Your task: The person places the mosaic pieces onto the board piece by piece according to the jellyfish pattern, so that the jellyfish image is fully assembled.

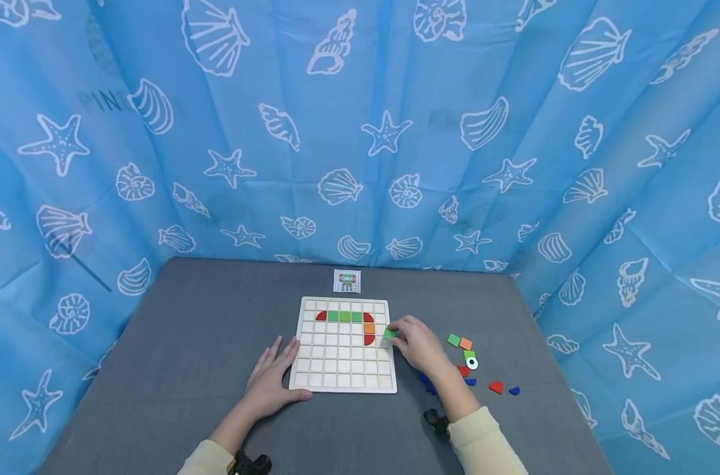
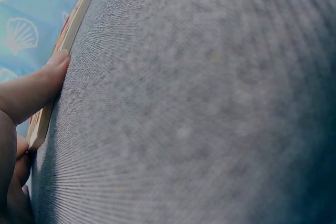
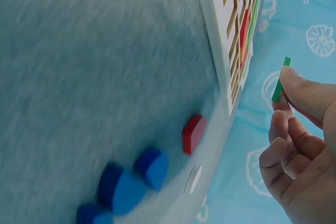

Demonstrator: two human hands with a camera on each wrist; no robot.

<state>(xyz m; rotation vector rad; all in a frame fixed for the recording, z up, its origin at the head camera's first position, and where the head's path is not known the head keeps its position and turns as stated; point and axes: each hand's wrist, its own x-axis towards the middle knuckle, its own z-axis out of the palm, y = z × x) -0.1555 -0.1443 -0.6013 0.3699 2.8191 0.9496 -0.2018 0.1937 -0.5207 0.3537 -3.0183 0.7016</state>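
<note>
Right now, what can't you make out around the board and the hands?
- Pattern card: head view, too small to read.
- Blue pieces: head view, partly hidden by the right hand.
- Green tile: right wrist view, edge-on only.
- Board: left wrist view, only an edge, beside the left hand.

A gridded board [image 1: 343, 345] lies on the table [image 1: 188, 356] between the two hands. The left hand [image 1: 272, 381] rests flat on the table, touching the board's left edge near its front corner. The right hand [image 1: 416, 343] sits just beside the board's right edge, pinching a small square tile [image 1: 390, 334] above that edge. Several tiles [image 1: 347, 318] occupy cells in the board's rear rows, ahead of both hands. Loose pieces [image 1: 475, 369] lie scattered on the table to the right of the right hand; some appear partly hidden beneath its wrist. A small card [image 1: 347, 280] lies behind the board, well apart from both hands.
</note>
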